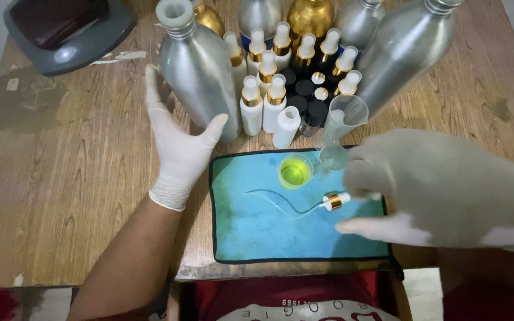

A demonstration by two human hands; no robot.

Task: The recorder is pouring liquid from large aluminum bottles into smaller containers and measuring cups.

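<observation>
Landmark: I take the blue rectangular cloth mat with black edging [251,232], lying at the near edge of the brown wooden counter [60,178], as my reference.
Left hand: my left hand [176,142], in a white glove, is raised just beyond the mat's far left corner, fingers spread and apart, thumb reaching toward the tall brushed-aluminium bottle with a white open neck [194,65]. I cannot tell whether the thumb touches the bottle; the hand grips nothing.
Right hand: my gloved right hand [441,190] hovers over the mat's right side, blurred and close to the camera. Fingers are loosely curled, not clamped on anything I can see; one fingertip is near the sprayer.
Sprayer: a white and gold spray pump head with a thin clear dip tube [333,201] lies on the mat, the head at the right, the tube curving left across the cloth.
Cup: a small clear cup of yellow-green liquid [295,172] stands on the mat's far edge, near the middle.
Beaker: a clear plastic measuring beaker [345,116] stands at the mat's far right edge, just beyond the cup.
Small bottles: a cluster of small white bottles with gold-collared spray caps [269,95] stands beyond the mat, an uncapped one [285,126] nearest it.
Behind: more large silver and gold metal bottles [310,15] stand beyond the cluster.
</observation>
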